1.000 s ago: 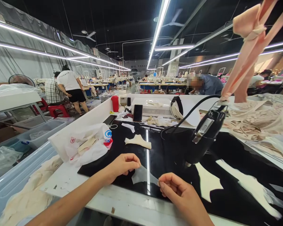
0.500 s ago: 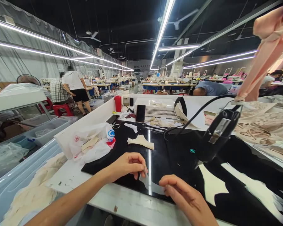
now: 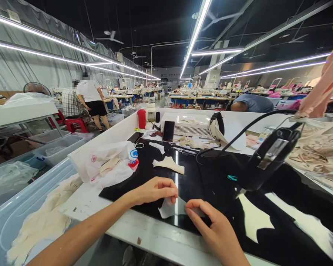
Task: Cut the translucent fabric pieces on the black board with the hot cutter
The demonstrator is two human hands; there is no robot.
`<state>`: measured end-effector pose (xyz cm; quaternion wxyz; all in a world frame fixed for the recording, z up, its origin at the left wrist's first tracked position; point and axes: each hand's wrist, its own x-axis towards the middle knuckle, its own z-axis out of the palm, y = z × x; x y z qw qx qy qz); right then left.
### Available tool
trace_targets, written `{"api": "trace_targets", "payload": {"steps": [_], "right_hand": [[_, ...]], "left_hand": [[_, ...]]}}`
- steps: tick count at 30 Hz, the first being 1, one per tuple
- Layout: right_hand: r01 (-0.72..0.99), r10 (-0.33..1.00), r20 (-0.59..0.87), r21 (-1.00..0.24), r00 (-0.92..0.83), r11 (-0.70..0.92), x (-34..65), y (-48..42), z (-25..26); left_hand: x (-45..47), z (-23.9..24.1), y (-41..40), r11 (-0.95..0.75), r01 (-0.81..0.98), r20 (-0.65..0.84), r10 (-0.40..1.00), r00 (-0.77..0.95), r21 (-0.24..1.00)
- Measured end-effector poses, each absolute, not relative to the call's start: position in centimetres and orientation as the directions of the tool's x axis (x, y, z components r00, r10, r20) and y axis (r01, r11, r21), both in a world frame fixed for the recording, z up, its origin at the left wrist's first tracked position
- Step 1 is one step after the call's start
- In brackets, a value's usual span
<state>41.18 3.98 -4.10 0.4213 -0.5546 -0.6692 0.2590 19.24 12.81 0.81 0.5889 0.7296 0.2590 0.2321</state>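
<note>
A small translucent white film piece lies on the glossy black work surface near the table's front edge. My left hand pinches its left edge with curled fingers. My right hand presses on its right edge, fingers bent and close together. A cream fabric piece lies on the black surface further back.
A black hanging tool with a cord is at the right. A white plastic bag sits left, a phone and red cup behind. Beige garments pile right. A bin with cream fabric is lower left. People work beyond.
The film piece has come down from a slight lift to the black surface. Both hands moved closer together over it, and the view shifted a little to the left.
</note>
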Motion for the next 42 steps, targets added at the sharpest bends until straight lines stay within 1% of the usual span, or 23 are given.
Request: {"api": "trace_targets", "payload": {"steps": [2,4,7,10,13,15,17,19,22,24,27,31,37,39,42], "right_hand": [[0.592,0.951,0.303,-0.756,-0.062,0.279,42.0,4.5,-4.7],[0.660,0.935,0.332,-0.676,-0.125,0.328,42.5,4.9,-5.1],[0.732,0.896,0.412,-0.558,-0.165,0.392,42.9,5.2,-5.4],[0.774,0.862,0.471,-0.468,-0.189,0.426,43.0,5.2,-5.3],[0.801,0.849,0.487,-0.413,-0.206,0.432,43.2,4.7,-5.0],[0.809,0.852,0.493,-0.418,-0.179,0.412,43.5,4.0,-4.7],[0.811,0.867,0.484,-0.457,-0.117,0.365,44.1,3.1,-4.3],[0.828,0.878,0.477,-0.479,-0.034,0.292,45.5,2.3,-4.0],[0.870,0.865,0.490,-0.468,0.110,0.154,49.5,1.1,-3.4],[0.881,0.826,0.512,-0.472,0.234,0.043,53.0,0.5,-3.1],[0.861,0.735,0.537,-0.491,0.415,-0.128,58.1,-0.3,-3.0],[0.801,0.633,0.526,-0.529,0.568,-0.279,63.2,-1.2,-3.4],[0.731,0.553,0.490,-0.553,0.674,-0.399,67.7,-3.4,-4.2],[0.729,0.566,0.474,-0.548,0.675,-0.410,68.8,-4.1,-4.6],[0.749,0.620,0.448,-0.533,0.644,-0.393,69.7,-4.7,-5.4]], "left_hand": [[19.4,0.1,13.3,-0.290,0.179,0.065,0.669,0.741,0.940],[19.5,-0.6,13.5,-0.422,0.238,0.128,0.675,0.727,0.875],[19.5,-1.3,13.4,-0.586,0.277,0.228,0.642,0.733,0.762],[19.3,-1.8,13.3,-0.663,0.276,0.284,0.607,0.743,0.696],[19.1,-1.9,13.3,-0.732,0.280,0.333,0.570,0.751,0.621],[18.9,-1.9,13.3,-0.778,0.308,0.350,0.548,0.760,0.548],[18.7,-2.0,13.3,-0.806,0.324,0.362,0.531,0.767,0.496],[18.5,-2.3,13.6,-0.830,0.326,0.373,0.508,0.776,0.453],[18.3,-3.1,13.9,-0.866,0.321,0.402,0.469,0.787,0.383],[18.2,-3.6,14.0,-0.885,0.323,0.433,0.449,0.782,0.335],[18.1,-4.1,14.2,-0.904,0.338,0.481,0.425,0.767,0.261],[18.0,-4.3,14.5,-0.918,0.350,0.524,0.395,0.755,0.188],[17.8,-4.2,14.7,-0.934,0.325,0.592,0.348,0.727,0.149],[17.8,-4.2,14.9,-0.940,0.314,0.617,0.325,0.717,0.130],[17.8,-4.5,15.2,-0.949,0.299,0.651,0.287,0.703,0.096]]}}
